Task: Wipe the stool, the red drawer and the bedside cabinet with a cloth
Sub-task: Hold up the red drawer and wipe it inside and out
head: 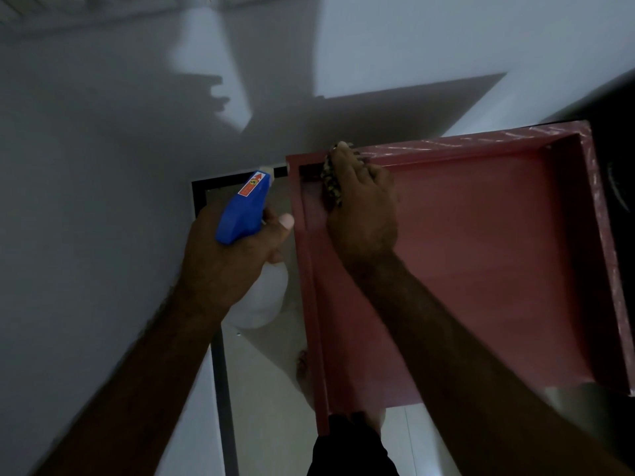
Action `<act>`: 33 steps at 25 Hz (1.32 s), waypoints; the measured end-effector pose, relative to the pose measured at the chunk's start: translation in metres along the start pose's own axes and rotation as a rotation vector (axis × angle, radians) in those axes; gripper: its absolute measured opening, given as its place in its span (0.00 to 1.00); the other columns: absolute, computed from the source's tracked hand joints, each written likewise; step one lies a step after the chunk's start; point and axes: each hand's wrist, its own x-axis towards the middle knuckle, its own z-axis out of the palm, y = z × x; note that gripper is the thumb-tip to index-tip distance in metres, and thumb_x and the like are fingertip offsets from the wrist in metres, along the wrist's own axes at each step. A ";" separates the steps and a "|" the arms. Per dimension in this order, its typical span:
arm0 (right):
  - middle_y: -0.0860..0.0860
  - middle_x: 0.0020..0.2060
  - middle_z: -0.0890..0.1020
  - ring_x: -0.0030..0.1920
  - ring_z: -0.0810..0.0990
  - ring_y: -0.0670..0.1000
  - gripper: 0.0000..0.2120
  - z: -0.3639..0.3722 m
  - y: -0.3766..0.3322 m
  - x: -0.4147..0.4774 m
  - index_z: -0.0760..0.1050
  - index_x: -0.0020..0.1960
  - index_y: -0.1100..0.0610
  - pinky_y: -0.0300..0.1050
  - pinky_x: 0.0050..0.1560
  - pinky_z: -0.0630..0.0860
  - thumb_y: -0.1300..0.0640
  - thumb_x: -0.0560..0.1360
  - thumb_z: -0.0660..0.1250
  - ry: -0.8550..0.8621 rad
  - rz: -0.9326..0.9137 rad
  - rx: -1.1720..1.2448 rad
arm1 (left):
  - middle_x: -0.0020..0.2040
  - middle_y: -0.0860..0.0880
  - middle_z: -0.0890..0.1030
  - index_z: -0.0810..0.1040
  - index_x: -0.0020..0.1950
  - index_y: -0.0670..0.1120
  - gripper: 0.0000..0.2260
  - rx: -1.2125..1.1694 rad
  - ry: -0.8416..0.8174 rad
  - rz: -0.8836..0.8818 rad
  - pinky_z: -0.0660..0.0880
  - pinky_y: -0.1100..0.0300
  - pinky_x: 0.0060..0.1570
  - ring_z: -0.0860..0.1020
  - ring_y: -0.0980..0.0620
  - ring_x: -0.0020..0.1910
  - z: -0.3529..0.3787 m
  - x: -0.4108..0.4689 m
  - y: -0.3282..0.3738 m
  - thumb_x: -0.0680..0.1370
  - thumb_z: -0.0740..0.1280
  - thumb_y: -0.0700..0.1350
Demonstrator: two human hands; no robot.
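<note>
**Wiping the Drawer Corner**

Centre left, the left hand (223, 266) grips a blue-headed white plastic spray bottle (244, 207). At centre, the right hand (360, 214) grips a speckled cloth (331, 187) and presses it into the shallow red rectangular drawer's (481, 269) upper-left corner. Excess pressure there may tip the drawer.

Your two arms are bare from the wrists up to the edge of the picture. Your left arm (144, 355) and your right arm (446, 338) both have short dark hairs on them. Your left hand (226, 259) shows a short, pale thumbnail (286, 220). Your right hand (362, 218) shows its knuckles. Low down there is some black clothing (350, 448) on your leg, too dark to tell what kind. Your bare toes (303, 364) show only dimly.
</note>
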 end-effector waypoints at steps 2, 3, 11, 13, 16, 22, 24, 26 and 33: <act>0.49 0.77 0.72 0.66 0.74 0.60 0.36 0.002 -0.007 -0.003 0.70 0.78 0.54 0.55 0.64 0.72 0.67 0.71 0.70 -0.065 -0.101 -0.020 | 0.33 0.45 0.81 0.78 0.43 0.44 0.07 0.004 -0.007 0.007 0.75 0.74 0.37 0.82 0.56 0.32 -0.001 0.000 0.003 0.76 0.72 0.46; 0.49 0.78 0.71 0.66 0.74 0.60 0.37 0.001 -0.003 -0.001 0.69 0.79 0.53 0.55 0.64 0.72 0.67 0.71 0.70 -0.094 -0.137 -0.035 | 0.34 0.43 0.81 0.78 0.44 0.41 0.09 0.004 -0.017 0.010 0.75 0.74 0.37 0.82 0.56 0.32 -0.002 0.000 0.005 0.76 0.72 0.46; 0.47 0.80 0.68 0.58 0.76 0.59 0.39 -0.009 0.004 0.001 0.65 0.81 0.50 0.54 0.59 0.74 0.66 0.72 0.70 -0.153 -0.087 -0.041 | 0.37 0.38 0.82 0.79 0.48 0.38 0.14 -0.012 -0.030 0.036 0.76 0.70 0.34 0.83 0.54 0.32 -0.008 -0.005 0.021 0.74 0.72 0.49; 0.46 0.78 0.70 0.58 0.76 0.58 0.40 -0.015 0.015 0.004 0.65 0.81 0.49 0.53 0.59 0.73 0.66 0.71 0.70 -0.147 -0.095 -0.066 | 0.37 0.39 0.83 0.79 0.48 0.38 0.12 -0.012 -0.015 0.040 0.76 0.71 0.34 0.83 0.53 0.32 -0.005 -0.008 0.026 0.75 0.73 0.47; 0.46 0.76 0.74 0.58 0.79 0.58 0.38 -0.018 0.031 0.007 0.67 0.79 0.49 0.50 0.59 0.72 0.62 0.71 0.73 -0.054 0.041 -0.105 | 0.35 0.40 0.83 0.79 0.48 0.39 0.11 -0.020 -0.026 0.064 0.78 0.68 0.37 0.84 0.51 0.33 -0.001 -0.013 0.033 0.76 0.73 0.47; 0.47 0.80 0.68 0.62 0.77 0.59 0.40 -0.026 0.028 0.004 0.64 0.82 0.50 0.53 0.63 0.72 0.66 0.72 0.70 -0.187 -0.104 -0.067 | 0.32 0.44 0.83 0.79 0.45 0.42 0.09 -0.002 -0.048 0.103 0.82 0.50 0.49 0.84 0.47 0.34 0.010 -0.023 0.046 0.77 0.74 0.47; 0.47 0.79 0.69 0.63 0.77 0.59 0.39 -0.033 0.038 0.006 0.63 0.82 0.50 0.54 0.65 0.72 0.64 0.73 0.70 -0.170 -0.030 -0.075 | 0.31 0.45 0.83 0.79 0.45 0.44 0.08 -0.012 -0.055 0.091 0.81 0.43 0.53 0.84 0.47 0.35 0.014 -0.026 0.050 0.77 0.74 0.48; 0.48 0.79 0.69 0.64 0.77 0.60 0.38 -0.037 0.043 0.007 0.62 0.81 0.50 0.54 0.67 0.72 0.62 0.74 0.71 -0.140 0.057 -0.053 | 0.31 0.45 0.83 0.80 0.45 0.45 0.08 -0.027 -0.046 0.088 0.80 0.40 0.54 0.84 0.47 0.35 0.018 -0.027 0.054 0.77 0.74 0.48; 0.51 0.82 0.63 0.68 0.74 0.61 0.42 -0.041 0.050 0.010 0.59 0.83 0.54 0.56 0.71 0.69 0.64 0.73 0.69 -0.264 -0.045 -0.038 | 0.28 0.56 0.81 0.76 0.40 0.46 0.09 -0.080 -0.033 0.040 0.75 0.72 0.37 0.80 0.61 0.29 0.044 -0.039 0.076 0.73 0.73 0.49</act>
